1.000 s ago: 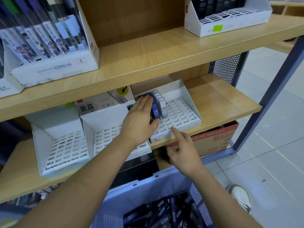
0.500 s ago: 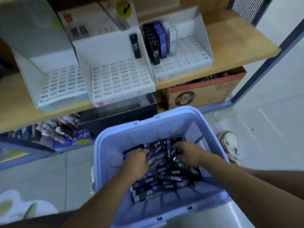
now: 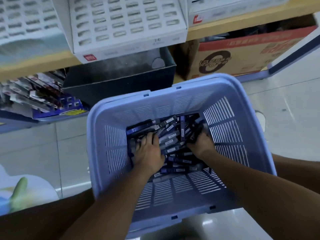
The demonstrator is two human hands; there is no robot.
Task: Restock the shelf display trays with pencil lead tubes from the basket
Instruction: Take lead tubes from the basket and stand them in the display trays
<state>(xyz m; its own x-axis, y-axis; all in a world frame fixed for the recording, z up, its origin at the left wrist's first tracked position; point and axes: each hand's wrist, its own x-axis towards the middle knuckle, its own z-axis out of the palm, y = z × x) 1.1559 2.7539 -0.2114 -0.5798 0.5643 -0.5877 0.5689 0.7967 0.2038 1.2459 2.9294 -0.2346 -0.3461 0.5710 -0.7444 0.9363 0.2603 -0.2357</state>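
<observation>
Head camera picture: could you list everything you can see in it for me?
basket: one, pale blue, on the floor, centre
tubes: many, dark blue and black, heaped in the basket
trays: three, white, on the shelf above
shelf: one, wooden, top
carton: one, brown and red, under the shelf, right
black box: one, under the shelf, centre
packs: a pile, mixed colours, under the shelf, left
left hand: on the tubes
right hand: gripping several tubes

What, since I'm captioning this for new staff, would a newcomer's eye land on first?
The pale blue basket fills the middle, dark pencil lead tubes jumbled at its bottom. The left hand digs into the pile; the right hand grips a few tubes. Above, a white slotted display tray sits on the wooden shelf.
</observation>
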